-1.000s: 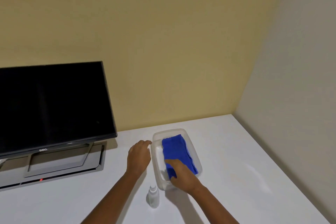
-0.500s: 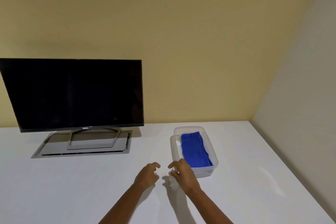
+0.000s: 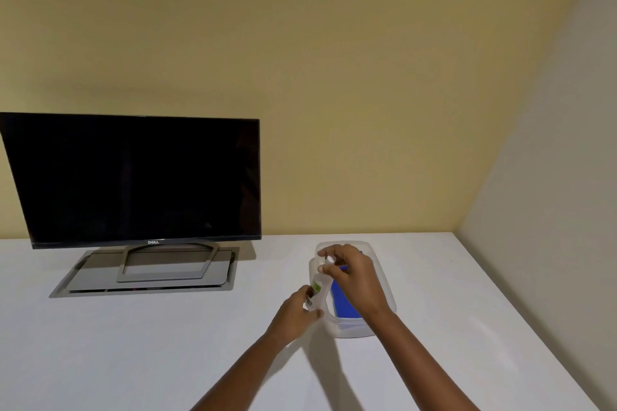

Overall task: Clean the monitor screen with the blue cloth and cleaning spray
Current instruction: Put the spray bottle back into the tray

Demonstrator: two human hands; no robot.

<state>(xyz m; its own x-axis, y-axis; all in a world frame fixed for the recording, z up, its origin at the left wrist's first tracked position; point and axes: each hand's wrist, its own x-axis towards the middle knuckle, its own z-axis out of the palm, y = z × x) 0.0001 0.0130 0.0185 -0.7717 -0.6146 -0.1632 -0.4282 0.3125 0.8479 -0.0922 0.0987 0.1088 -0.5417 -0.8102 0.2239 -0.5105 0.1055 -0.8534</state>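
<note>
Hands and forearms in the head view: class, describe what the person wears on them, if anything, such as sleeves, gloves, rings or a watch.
Both the left hand and the right hand are bare: no gloves, and no rings or watch that can be made out. The forearms are uncovered down to the bottom edge of the picture, so no sleeve shows. No markings are visible.

Left hand point(image 3: 293, 315) and right hand point(image 3: 354, 277) meet, each grip closed, forearms extended.
</note>
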